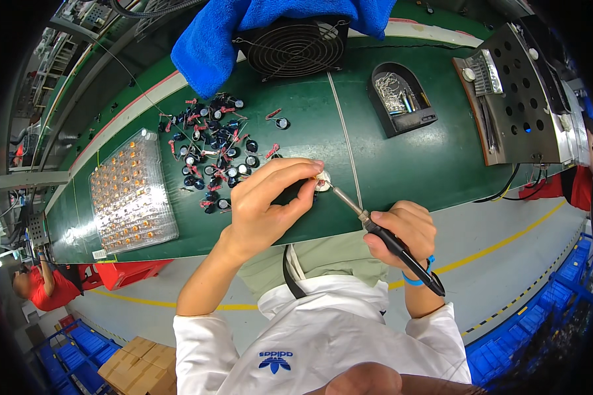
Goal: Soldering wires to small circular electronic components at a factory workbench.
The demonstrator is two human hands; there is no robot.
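My left hand (260, 201) pinches a small round white part (323, 182) between thumb and fingertips, low over the green bench. Its finer details are too small to make out. In my right hand (407, 230) is a soldering iron (396, 249), gripped by its black handle. The iron's metal tip points up and left, reaching the edge of the white part; whether it touches cannot be told. Beyond my left hand lies a loose pile of dark cylindrical capacitors (211, 141) with red-sleeved leads. One capacitor (282, 123) lies apart, right of the pile.
A clear plastic tray (170, 214) of copper-coloured parts lies left. At the back stand a black fan (293, 49) and a blue towel (204, 56). A black bin (412, 122) holds wire pieces. A perforated metal stand (520, 118) and brush (486, 72) are right.
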